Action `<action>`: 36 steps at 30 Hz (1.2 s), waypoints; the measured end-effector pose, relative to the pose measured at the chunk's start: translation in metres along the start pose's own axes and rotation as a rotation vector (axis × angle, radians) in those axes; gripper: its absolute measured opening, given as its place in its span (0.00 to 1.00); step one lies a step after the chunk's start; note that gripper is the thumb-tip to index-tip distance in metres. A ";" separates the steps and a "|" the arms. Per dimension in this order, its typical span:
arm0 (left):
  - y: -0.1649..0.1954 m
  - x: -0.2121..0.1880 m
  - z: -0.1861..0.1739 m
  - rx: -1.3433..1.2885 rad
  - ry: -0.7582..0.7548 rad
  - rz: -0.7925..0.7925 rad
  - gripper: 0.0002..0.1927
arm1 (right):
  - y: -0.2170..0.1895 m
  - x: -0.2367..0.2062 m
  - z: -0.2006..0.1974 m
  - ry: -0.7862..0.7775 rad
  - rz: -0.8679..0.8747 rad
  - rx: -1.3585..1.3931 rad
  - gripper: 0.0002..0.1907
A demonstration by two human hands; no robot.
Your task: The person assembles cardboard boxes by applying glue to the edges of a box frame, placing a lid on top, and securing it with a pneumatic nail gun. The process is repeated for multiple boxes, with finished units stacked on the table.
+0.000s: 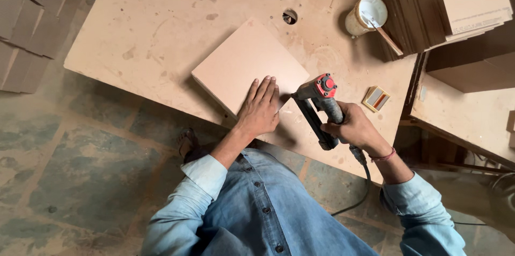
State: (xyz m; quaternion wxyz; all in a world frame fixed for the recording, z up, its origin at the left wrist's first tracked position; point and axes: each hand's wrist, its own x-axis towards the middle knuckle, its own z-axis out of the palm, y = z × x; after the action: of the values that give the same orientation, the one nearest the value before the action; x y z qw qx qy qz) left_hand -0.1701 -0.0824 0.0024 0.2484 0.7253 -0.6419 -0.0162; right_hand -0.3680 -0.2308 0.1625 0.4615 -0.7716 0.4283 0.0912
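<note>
Our left hand (260, 110) presses flat, fingers together, on the board's (248, 64) near corner; our right hand (351, 127) grips the nail gun (317, 105), its nose just right of that corner.

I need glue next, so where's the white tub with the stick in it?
The white tub stands at the table's far right, beside the stack of boards, beyond the nail gun.
</note>
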 end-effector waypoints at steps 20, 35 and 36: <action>-0.018 -0.063 -0.061 -0.107 -0.081 0.017 0.45 | -0.010 -0.033 0.059 -0.088 -0.053 -0.069 0.18; -0.025 -0.063 -0.052 -0.069 -0.138 0.045 0.49 | -0.013 -0.040 0.065 -0.045 -0.067 -0.141 0.17; -0.031 -0.060 -0.056 -0.080 -0.183 0.061 0.51 | -0.011 -0.042 0.064 -0.050 -0.044 -0.107 0.14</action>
State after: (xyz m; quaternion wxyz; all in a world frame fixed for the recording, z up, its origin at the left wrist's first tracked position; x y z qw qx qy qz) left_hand -0.1326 -0.0049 0.0219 0.2177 0.6906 -0.6824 -0.1003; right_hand -0.3695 -0.1532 0.1562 0.4320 -0.8018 0.3941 0.1231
